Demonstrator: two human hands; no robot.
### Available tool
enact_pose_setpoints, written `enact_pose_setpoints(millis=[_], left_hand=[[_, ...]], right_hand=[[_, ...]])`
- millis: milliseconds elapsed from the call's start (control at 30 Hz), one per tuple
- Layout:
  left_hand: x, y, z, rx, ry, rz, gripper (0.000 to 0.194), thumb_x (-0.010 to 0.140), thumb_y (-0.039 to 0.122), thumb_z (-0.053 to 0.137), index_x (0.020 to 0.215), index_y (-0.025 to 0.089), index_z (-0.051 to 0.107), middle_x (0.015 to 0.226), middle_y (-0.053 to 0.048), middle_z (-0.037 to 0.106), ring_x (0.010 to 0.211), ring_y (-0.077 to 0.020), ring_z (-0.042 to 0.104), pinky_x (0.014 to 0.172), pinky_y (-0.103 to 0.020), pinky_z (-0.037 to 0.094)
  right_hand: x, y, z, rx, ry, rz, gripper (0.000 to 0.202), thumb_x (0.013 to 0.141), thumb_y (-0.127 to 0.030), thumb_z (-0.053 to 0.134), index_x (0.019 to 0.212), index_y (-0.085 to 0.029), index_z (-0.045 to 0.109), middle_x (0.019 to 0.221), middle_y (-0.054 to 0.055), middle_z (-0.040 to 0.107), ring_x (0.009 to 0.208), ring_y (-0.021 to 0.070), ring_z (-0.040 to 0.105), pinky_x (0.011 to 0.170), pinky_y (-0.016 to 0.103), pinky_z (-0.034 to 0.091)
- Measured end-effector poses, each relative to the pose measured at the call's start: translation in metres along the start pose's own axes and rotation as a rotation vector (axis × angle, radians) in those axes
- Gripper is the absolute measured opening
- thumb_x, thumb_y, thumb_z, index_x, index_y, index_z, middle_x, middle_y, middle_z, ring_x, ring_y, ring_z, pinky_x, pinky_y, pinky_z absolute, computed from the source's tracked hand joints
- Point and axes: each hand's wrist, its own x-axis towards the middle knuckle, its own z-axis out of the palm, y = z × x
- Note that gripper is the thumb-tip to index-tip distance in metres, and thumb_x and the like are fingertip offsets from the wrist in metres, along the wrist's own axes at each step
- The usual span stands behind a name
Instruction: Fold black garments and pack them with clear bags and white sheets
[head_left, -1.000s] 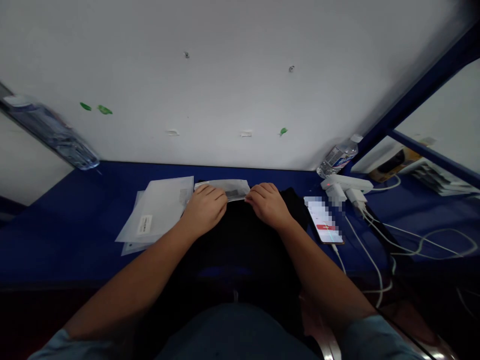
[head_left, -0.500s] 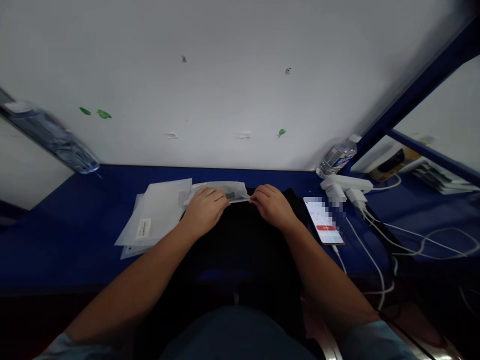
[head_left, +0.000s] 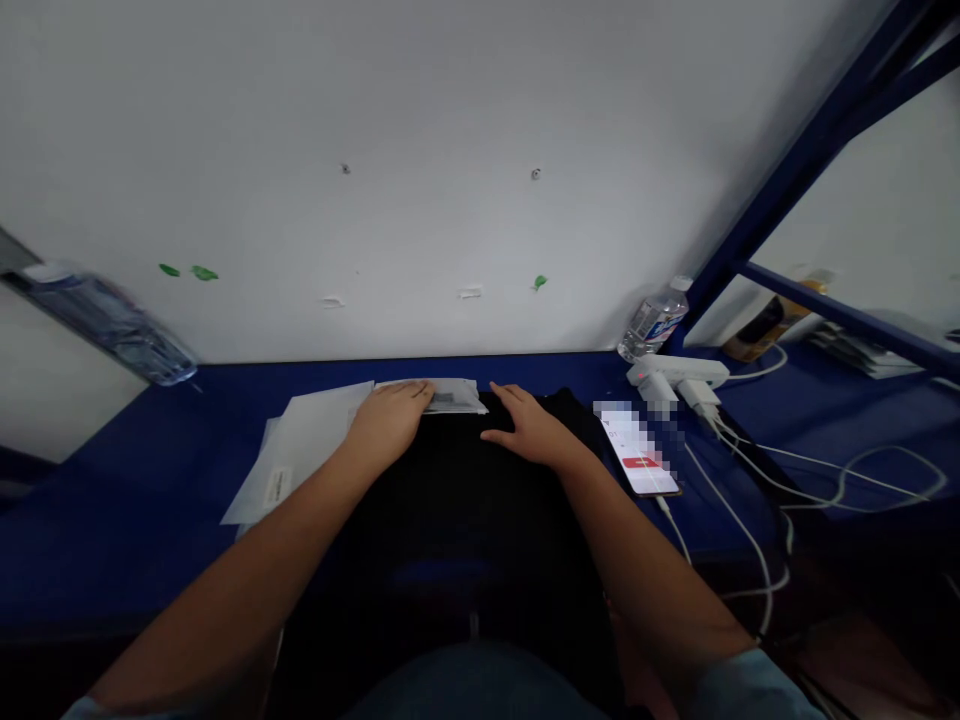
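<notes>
Blue desk (head_left: 112, 490), white wall (head_left: 435, 100) behind. Pale packet (head_left: 456, 397) laid at the far edge of black fabric (head_left: 465, 490), long axis left to right. Left end covered by the left hand (head_left: 390, 422), the nearer; its grip cannot be told. Right hand (head_left: 529, 428) held apart, fingers spread, just beside the right end.

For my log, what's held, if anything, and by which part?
The left hand covers the packet at its left end; a grip can't be confirmed. The right hand holds nothing.
</notes>
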Motion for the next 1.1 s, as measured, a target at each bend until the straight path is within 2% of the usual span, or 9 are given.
enact_pose_setpoints(millis=[67, 133, 300, 500, 633, 733, 833, 967, 1100], left_hand=[[0.016, -0.006, -0.004, 0.041, 0.016, 0.012, 0.050, 0.095, 0.007, 0.043, 0.143, 0.012, 0.058, 0.144, -0.015, 0.061, 0.132, -0.0295, 0.060, 0.111, -0.046, 0.048], [0.033, -0.012, -0.004, 0.075, 0.027, 0.015, 0.051, 0.096, 0.007, 0.042, 0.145, 0.013, 0.056, 0.145, -0.014, 0.060, 0.133, -0.0283, 0.059, 0.112, -0.044, 0.047], [0.066, -0.025, 0.011, 0.101, -0.006, 0.015, 0.048, 0.096, 0.007, 0.043, 0.141, 0.014, 0.060, 0.141, -0.014, 0.064, 0.129, -0.0265, 0.063, 0.109, -0.039, 0.048], [0.074, -0.035, 0.036, 0.006, -0.107, 0.031, 0.049, 0.092, 0.006, 0.043, 0.136, 0.015, 0.063, 0.141, -0.013, 0.064, 0.126, -0.0236, 0.064, 0.106, -0.035, 0.049], [0.072, -0.047, 0.037, -0.104, -0.144, 0.064, 0.050, 0.089, 0.013, 0.052, 0.138, 0.015, 0.061, 0.145, -0.015, 0.060, 0.129, -0.0242, 0.062, 0.108, -0.038, 0.048], [0.060, -0.057, 0.028, -0.196, -0.104, 0.106, 0.050, 0.087, 0.015, 0.055, 0.137, 0.018, 0.062, 0.143, -0.015, 0.062, 0.127, -0.0245, 0.064, 0.103, -0.038, 0.052], [0.033, -0.055, 0.015, -0.219, -0.020, 0.101, 0.052, 0.090, 0.016, 0.048, 0.140, 0.022, 0.059, 0.145, -0.011, 0.061, 0.129, -0.0240, 0.063, 0.103, -0.038, 0.054], [-0.018, -0.027, 0.006, -0.238, -0.086, 0.095, 0.052, 0.096, 0.020, 0.042, 0.147, 0.015, 0.052, 0.155, -0.016, 0.049, 0.138, -0.0278, 0.055, 0.110, -0.044, 0.050], [-0.064, 0.001, 0.018, -0.263, -0.082, 0.095, 0.057, 0.104, 0.039, 0.042, 0.156, 0.014, 0.040, 0.163, -0.018, 0.036, 0.149, -0.0300, 0.039, 0.119, -0.049, 0.040]], right_hand=[[0.000, 0.001, 0.004, -0.047, -0.088, 0.019, 0.087, 0.084, -0.053, 0.076, 0.155, -0.015, 0.044, 0.157, 0.022, 0.044, 0.147, 0.0370, 0.041, 0.120, 0.054, 0.037], [-0.001, 0.002, 0.005, -0.078, -0.146, 0.007, 0.087, 0.084, -0.056, 0.075, 0.154, -0.014, 0.046, 0.158, 0.023, 0.042, 0.149, 0.0378, 0.038, 0.122, 0.054, 0.033], [0.000, 0.002, 0.005, -0.073, -0.158, 0.000, 0.084, 0.085, -0.058, 0.072, 0.153, -0.016, 0.048, 0.159, 0.021, 0.043, 0.149, 0.0377, 0.038, 0.121, 0.056, 0.033], [0.001, 0.002, 0.004, -0.092, -0.144, -0.040, 0.081, 0.086, -0.055, 0.073, 0.151, -0.013, 0.051, 0.155, 0.023, 0.047, 0.146, 0.0377, 0.043, 0.119, 0.056, 0.038], [0.000, 0.002, 0.004, -0.086, -0.138, -0.043, 0.080, 0.086, -0.054, 0.074, 0.151, -0.013, 0.051, 0.154, 0.023, 0.048, 0.146, 0.0365, 0.044, 0.119, 0.054, 0.039], [-0.001, 0.002, 0.004, -0.082, -0.135, -0.039, 0.079, 0.086, -0.052, 0.075, 0.151, -0.014, 0.051, 0.154, 0.022, 0.049, 0.145, 0.0355, 0.044, 0.119, 0.053, 0.039], [0.000, 0.003, 0.005, -0.090, -0.137, -0.037, 0.078, 0.086, -0.051, 0.075, 0.151, -0.015, 0.051, 0.155, 0.021, 0.048, 0.146, 0.0354, 0.044, 0.119, 0.053, 0.039], [0.000, 0.001, 0.000, -0.107, -0.175, -0.025, 0.075, 0.089, -0.048, 0.072, 0.151, -0.012, 0.050, 0.156, 0.021, 0.047, 0.147, 0.0345, 0.043, 0.120, 0.051, 0.038], [-0.015, -0.014, -0.006, -0.134, -0.127, -0.022, 0.067, 0.092, -0.045, 0.069, 0.150, -0.017, 0.052, 0.155, 0.019, 0.049, 0.147, 0.0353, 0.042, 0.119, 0.056, 0.039]])
